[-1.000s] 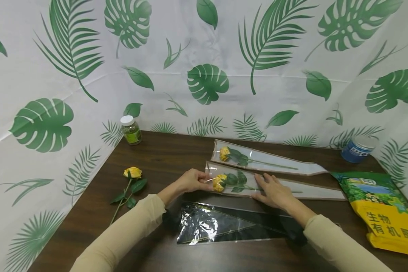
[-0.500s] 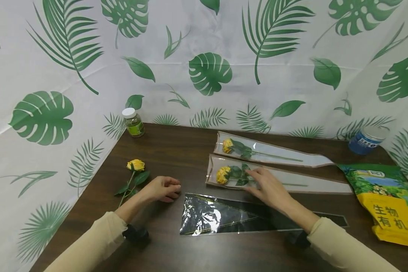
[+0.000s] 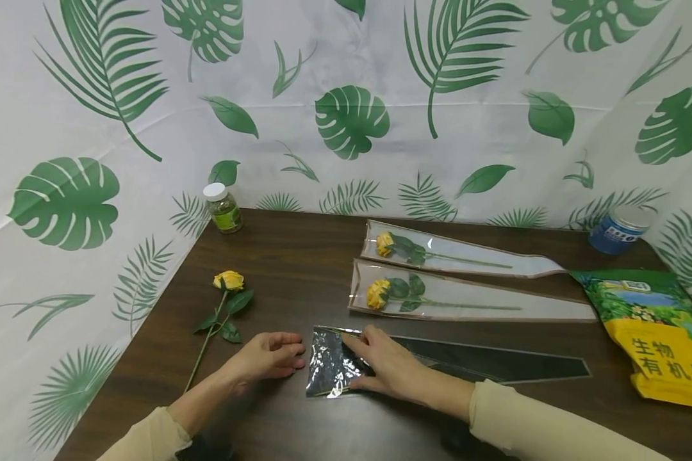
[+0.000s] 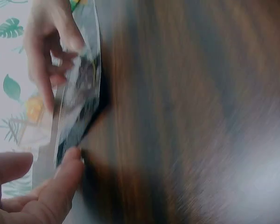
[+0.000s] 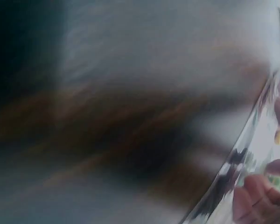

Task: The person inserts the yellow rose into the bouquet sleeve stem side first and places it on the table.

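Observation:
In the head view, a long tapered black flower sleeve (image 3: pixel 507 362) of shiny film lies flat on the table, its wide end to the left. My right hand (image 3: pixel 389 368) rests over that wide part, fingers spread on the film. Just left of the sleeve's edge hovers my left hand (image 3: pixel 265 360), fingers loosely bent and holding nothing. The left wrist view shows the film (image 4: pixel 81 88) beneath the right hand. Behind lie two pale clear-fronted sleeves, a nearer one (image 3: pixel 553 310) and a farther one (image 3: pixel 467 246), each with a yellow rose inside.
A loose yellow rose (image 3: pixel 229 280) lies on the table (image 3: pixel 300 243) at the left. At the back left stands a white-lidded jar (image 3: pixel 223 208). A blue can (image 3: pixel 619 230) is at the back right, near a yellow and green bag (image 3: pixel 663 352). Leaf-print cloth hangs behind.
My left hand has left the nearer pale sleeve and come down to the black sleeve's left end. My right hand has moved from the pale sleeve down onto the black one.

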`<action>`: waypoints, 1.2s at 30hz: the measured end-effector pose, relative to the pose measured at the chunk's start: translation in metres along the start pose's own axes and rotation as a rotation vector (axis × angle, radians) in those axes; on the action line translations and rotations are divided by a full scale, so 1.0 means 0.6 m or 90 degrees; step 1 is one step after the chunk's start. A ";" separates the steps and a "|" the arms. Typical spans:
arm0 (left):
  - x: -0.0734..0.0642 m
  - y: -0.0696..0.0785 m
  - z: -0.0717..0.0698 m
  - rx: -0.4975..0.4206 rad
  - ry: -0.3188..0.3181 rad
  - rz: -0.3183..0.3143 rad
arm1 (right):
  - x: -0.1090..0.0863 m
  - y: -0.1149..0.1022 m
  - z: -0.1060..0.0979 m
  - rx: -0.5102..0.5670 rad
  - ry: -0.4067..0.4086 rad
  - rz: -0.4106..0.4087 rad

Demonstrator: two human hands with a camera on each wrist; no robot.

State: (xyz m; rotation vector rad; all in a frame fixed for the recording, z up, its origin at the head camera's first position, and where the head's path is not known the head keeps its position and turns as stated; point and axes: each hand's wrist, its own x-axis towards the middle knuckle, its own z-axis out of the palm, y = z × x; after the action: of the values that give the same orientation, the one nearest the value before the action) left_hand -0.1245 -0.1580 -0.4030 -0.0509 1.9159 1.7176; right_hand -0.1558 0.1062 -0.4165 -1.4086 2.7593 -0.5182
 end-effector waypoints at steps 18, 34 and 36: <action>0.045 -0.005 0.055 0.053 -0.004 0.010 | 0.003 0.026 0.007 -0.017 -0.031 0.032; 0.074 0.018 0.096 0.105 0.060 0.126 | 0.016 0.016 -0.012 0.381 0.155 0.250; 0.076 0.020 0.100 0.108 0.052 0.146 | 0.021 0.011 -0.015 0.398 0.164 0.294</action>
State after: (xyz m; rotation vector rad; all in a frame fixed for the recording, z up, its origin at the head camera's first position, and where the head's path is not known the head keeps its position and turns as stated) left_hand -0.1451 -0.0850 -0.4130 0.1712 2.1918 1.7120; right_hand -0.1700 0.1025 -0.4081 -0.5846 2.5871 -1.4329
